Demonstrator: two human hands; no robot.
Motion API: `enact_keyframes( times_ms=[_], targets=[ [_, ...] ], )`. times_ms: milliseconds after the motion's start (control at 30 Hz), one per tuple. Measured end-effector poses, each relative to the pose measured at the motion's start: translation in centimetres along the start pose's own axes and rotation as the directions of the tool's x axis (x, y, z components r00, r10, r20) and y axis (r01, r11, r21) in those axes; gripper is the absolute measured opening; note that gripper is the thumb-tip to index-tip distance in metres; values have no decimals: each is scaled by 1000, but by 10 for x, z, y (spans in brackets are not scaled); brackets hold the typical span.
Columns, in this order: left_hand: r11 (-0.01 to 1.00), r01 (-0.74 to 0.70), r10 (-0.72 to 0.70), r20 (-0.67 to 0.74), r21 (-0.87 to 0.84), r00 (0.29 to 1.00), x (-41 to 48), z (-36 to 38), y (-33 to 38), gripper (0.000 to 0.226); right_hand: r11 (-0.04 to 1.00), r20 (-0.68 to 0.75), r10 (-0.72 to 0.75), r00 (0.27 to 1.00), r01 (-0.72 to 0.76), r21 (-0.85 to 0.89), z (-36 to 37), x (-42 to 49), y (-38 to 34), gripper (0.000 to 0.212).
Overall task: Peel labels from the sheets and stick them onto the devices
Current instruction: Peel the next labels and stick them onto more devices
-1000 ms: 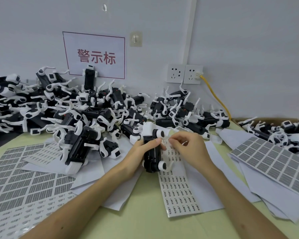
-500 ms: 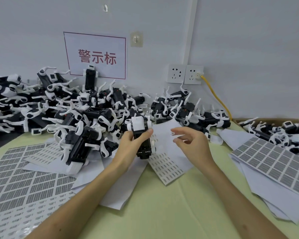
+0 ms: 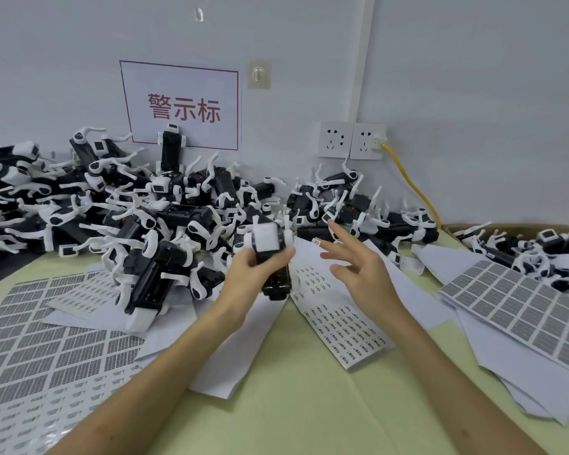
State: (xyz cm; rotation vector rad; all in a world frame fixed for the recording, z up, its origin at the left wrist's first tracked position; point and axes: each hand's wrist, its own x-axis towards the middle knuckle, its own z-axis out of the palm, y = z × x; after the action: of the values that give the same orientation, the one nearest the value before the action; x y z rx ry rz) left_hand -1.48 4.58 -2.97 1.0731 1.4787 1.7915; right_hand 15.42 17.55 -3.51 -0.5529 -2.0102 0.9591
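Note:
My left hand (image 3: 250,274) grips a black-and-white device (image 3: 271,254) and holds it tilted above the table, its white end up and towards the wall. To its right my right hand (image 3: 358,270) hovers with fingers spread and straight. A tiny white label (image 3: 316,240) seems to cling to one of its fingertips, close to the device. Below both hands lies a narrow label sheet (image 3: 342,323) with rows of small printed labels on white backing paper.
A big heap of similar devices (image 3: 128,208) fills the back left of the table, and a smaller heap (image 3: 539,251) sits at the back right. Larger label sheets lie at the left (image 3: 46,339) and right (image 3: 523,307). A yellow cable (image 3: 411,182) hangs from the wall socket.
My left hand lifted the device off the sheet and turned its white end up. My right hand left the sheet, rose and spread its fingers beside the device.

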Motion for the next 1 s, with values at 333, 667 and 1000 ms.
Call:
enact_keyframes(
  times_ms=[333, 667, 1000],
  targets=[
    [862, 258, -112, 333, -436, 936, 1, -6, 2, 57, 998, 127, -38, 991, 44, -48, 6, -5, -3, 79],
    [918, 156, -49, 286, -366, 957, -2, -2, 3, 52, 991, 30, -51, 998, 54, -119, 7, -1, 4, 39],
    [979, 60, 1, 300, -192, 954, -11, 7, 4, 34, 1000, -59, -22, 998, 20, -23, 4, 4, 2, 6]
  ],
)
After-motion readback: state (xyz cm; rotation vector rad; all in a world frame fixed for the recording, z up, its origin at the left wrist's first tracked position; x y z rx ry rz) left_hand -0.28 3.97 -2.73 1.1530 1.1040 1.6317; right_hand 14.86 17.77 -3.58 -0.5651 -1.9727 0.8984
